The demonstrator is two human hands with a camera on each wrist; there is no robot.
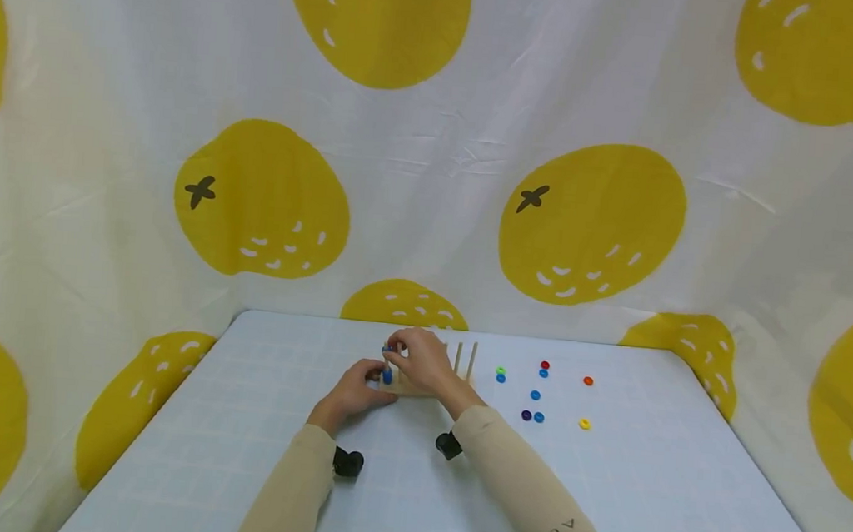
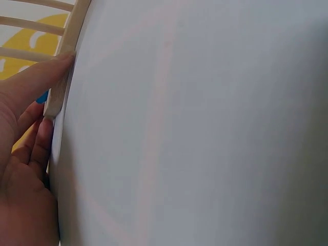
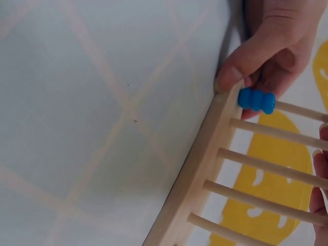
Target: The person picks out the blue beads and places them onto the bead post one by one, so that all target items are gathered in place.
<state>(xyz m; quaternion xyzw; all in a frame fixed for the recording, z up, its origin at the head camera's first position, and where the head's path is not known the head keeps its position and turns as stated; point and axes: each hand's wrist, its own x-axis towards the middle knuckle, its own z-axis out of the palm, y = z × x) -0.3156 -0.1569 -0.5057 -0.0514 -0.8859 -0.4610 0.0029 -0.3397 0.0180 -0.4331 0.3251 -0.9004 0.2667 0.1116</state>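
A wooden peg stand [image 1: 408, 388] with several upright rods is at the far middle of the table. My left hand [image 1: 357, 387] grips its left end, thumb on the front of the base [image 3: 205, 148] and fingers behind. Three stacked blue rings [image 3: 256, 100] sit at the bottom of the leftmost rod, by the left thumb. My right hand [image 1: 425, 359] pinches a blue ring [image 1: 387, 348] at the top of that same rod. In the right wrist view, only the right fingers [image 3: 319, 195] show, at the edge.
Loose rings lie right of the stand: a green ring [image 1: 501, 370], a red ring [image 1: 545, 365], an orange ring [image 1: 588, 381], a yellow ring [image 1: 584, 424], a purple ring [image 1: 527, 415] and several blue rings [image 1: 535, 395]. A fruit-print curtain [image 1: 430, 216] hangs behind the table.
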